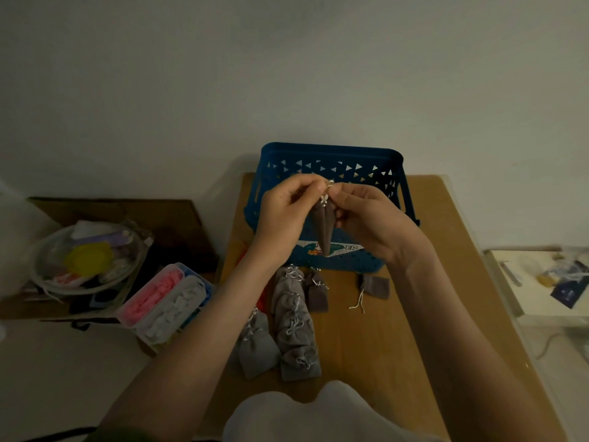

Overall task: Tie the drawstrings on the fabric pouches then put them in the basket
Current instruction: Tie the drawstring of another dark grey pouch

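Two hands meet in front of the blue basket (328, 154), both raised above the table. The left hand (280, 213) and the right hand (373, 223) each have fingers curled in, and their thumbs and forefingers pinch the pale drawstring (325, 196) at the gathered neck of a brown-grey pouch (325, 229). The pouch hangs down from the string between the palms, soft and tapered to a narrow point, clear of the table top.

The basket is rigid plastic with triangular cut-outs in its walls and a printed label on its near side. It stands at the far edge of the wooden table (408, 330), against a plain pale wall (287, 74).

Just before the basket, a row of grey fabric pouches (294, 320) lies overlapped, their cords in small bows. Two lighter grey pouches (256, 346) lie beside them on the left, and a single darker pouch (376, 285) lies apart on the right with its cord trailing loose.

Left of the table sits a clear plastic box (165, 301) of pink and white pieces, and a glass bowl (86, 260) of mixed objects rests on cardboard. The light is dim.
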